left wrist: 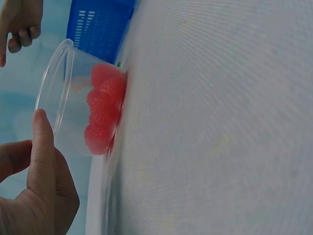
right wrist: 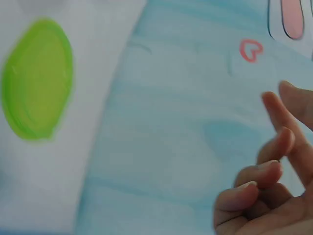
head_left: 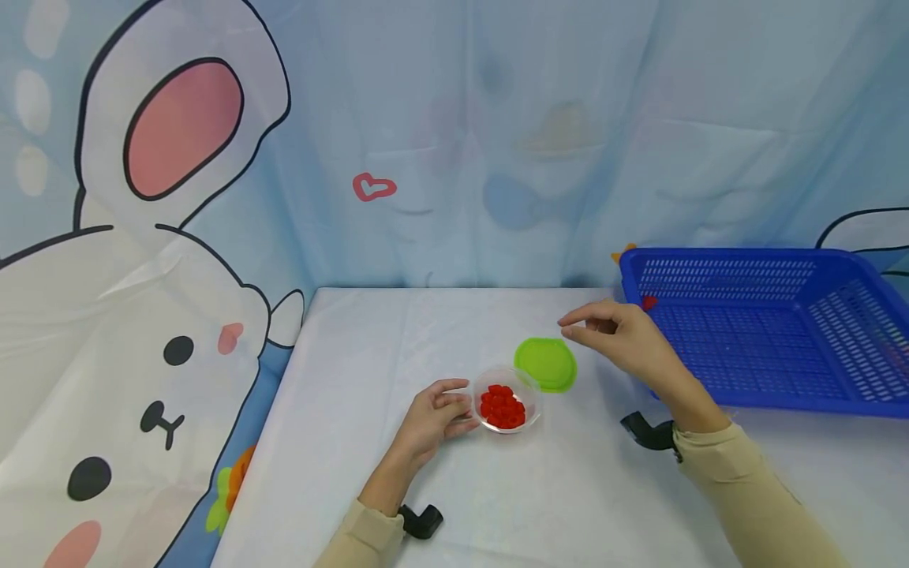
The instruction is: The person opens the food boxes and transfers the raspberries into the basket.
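A clear plastic cup [left wrist: 78, 137] holding several red raspberries [head_left: 503, 407] stands upright on the white table. Beside it on the left is my left hand [head_left: 439, 416], its fingers loosely bent and a fingertip at the rim in the left wrist view; the fingers are not wrapped around the cup. Behind the cup, a bright green lid [head_left: 545, 364] lies flat. My right hand [head_left: 625, 335] hovers right of the lid, near the basket. In the right wrist view, nothing shows between its thumb and index finger, and the other fingers bend loosely.
A blue perforated plastic basket [head_left: 753, 398] stands at the right, with a small red piece [head_left: 649, 303] at its left inner side. Behind the table hangs a light blue curtain [head_left: 440, 102] printed with a rabbit and a heart.
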The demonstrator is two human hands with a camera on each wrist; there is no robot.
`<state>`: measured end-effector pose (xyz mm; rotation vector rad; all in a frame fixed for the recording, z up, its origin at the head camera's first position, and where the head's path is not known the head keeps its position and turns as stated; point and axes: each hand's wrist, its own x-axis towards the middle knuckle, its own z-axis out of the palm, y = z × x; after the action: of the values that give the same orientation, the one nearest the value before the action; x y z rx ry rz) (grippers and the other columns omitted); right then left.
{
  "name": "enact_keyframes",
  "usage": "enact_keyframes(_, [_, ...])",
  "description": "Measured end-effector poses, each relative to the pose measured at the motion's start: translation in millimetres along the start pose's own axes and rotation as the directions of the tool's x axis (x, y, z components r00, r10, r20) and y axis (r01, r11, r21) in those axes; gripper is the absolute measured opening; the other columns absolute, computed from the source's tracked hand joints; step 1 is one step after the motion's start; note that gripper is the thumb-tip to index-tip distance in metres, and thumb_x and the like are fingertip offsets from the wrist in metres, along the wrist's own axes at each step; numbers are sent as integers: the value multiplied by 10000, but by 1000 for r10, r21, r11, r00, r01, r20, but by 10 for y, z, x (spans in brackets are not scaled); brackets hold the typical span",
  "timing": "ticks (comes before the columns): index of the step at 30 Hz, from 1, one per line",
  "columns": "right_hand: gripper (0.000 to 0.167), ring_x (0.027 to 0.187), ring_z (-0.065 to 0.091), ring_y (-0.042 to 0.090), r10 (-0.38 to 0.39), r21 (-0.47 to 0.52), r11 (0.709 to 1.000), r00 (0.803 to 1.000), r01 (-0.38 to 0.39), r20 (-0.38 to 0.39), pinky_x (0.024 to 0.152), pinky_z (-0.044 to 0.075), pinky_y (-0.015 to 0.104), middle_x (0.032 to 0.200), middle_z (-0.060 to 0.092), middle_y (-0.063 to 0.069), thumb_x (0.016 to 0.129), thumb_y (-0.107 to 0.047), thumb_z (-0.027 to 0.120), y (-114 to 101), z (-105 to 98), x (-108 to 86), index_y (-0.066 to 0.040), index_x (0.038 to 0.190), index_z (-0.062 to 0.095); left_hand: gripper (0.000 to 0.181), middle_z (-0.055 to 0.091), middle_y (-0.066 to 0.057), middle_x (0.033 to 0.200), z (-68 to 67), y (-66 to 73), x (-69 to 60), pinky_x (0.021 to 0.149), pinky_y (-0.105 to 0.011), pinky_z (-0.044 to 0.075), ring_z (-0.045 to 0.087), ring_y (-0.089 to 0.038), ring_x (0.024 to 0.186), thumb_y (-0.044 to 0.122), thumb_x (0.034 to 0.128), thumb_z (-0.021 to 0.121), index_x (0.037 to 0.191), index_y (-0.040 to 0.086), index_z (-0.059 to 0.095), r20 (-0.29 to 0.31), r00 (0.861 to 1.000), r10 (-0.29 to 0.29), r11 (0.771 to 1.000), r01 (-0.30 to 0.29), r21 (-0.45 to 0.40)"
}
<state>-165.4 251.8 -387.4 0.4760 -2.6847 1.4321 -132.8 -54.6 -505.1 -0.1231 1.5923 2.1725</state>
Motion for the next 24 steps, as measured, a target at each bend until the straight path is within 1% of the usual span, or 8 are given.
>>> enact_keyframes(2, [162, 690, 415, 203, -37, 44, 998, 999, 37, 1, 527, 326, 292, 825, 512, 61, 922, -125, 744, 58, 134, -14, -83, 1077, 767, 381, 619, -142, 1023, 0, 3, -2, 830, -411, 599, 614, -200, 852, -31, 964, 625, 1335, -24, 539, 1, 1000, 2, 1000, -2, 0])
enact_keyframes(4, [159, 718, 411, 219, -47, 75, 996, 999, 46, 13, 544, 324, 291, 840, 525, 64, 910, -113, 753, 128, 269, -24, -83, 1065, 774, 380, 618, -142, 1024, 0, 6, -5, 831, -411, 599, 613, -200, 851, -34, 963, 623, 1334, -24, 539, 2, 1000, 5, 1000, -5, 2])
enact_keyframes(7, [165, 741, 390, 239, 7, 116, 993, 998, -14, 64, 559, 308, 305, 854, 514, 67, 901, -157, 768, 228, 457, -48, -106, 1057, 783, 378, 618, -142, 1026, 1, 7, -4, 833, -410, 599, 612, -199, 853, -33, 964, 622, 1333, -23, 539, 3, 1000, 8, 1000, -8, 7])
enact_keyframes(10, [185, 778, 402, 240, 59, 113, 991, 991, -73, 123, 584, 319, 304, 889, 541, 49, 896, -207, 776, 324, 625, -66, -124, 1061, 785, 378, 617, -145, 1028, 2, 9, -4, 833, -411, 599, 610, -198, 852, -35, 964, 620, 1333, -24, 537, 4, 1000, 10, 1000, -10, 8])
enact_keyframes(12, [191, 826, 408, 242, 71, 116, 989, 985, -91, 159, 611, 325, 308, 933, 570, 42, 899, -205, 771, 384, 719, -77, -114, 1066, 784, 378, 618, -145, 1028, 1, 9, -4, 831, -410, 599, 610, -197, 852, -32, 964, 622, 1332, -23, 538, 3, 1000, 10, 1000, -10, 11])
enact_keyframes(20, [163, 944, 403, 303, 58, 204, 973, 966, -112, 251, 665, 306, 318, 964, 677, 24, 901, -150, 759, 554, 935, -115, -75, 1043, 785, 376, 623, -140, 1023, -1, 5, -6, 826, -414, 601, 612, -204, 854, -22, 962, 631, 1327, -21, 543, 2, 1000, 8, 1000, -8, 13])
enact_keyframes(22, [158, 926, 434, 299, 36, 222, 970, 962, -99, 271, 666, 335, 297, 953, 701, 19, 907, -130, 748, 571, 960, -109, -55, 1041, 783, 378, 622, -138, 1021, -2, 3, -6, 827, -415, 600, 612, -201, 852, -23, 961, 632, 1328, -24, 541, 6, 1000, 11, 1000, -11, 10])
enact_keyframes(24, [142, 895, 496, 271, -1, 234, 970, 959, -68, 285, 672, 407, 260, 941, 726, 26, 907, -97, 739, 592, 990, -100, -34, 1026, 784, 382, 620, -138, 1019, -2, 1, -5, 828, -415, 600, 611, -198, 850, -26, 960, 631, 1330, -29, 538, 9, 1000, 15, 1000, -15, 10])
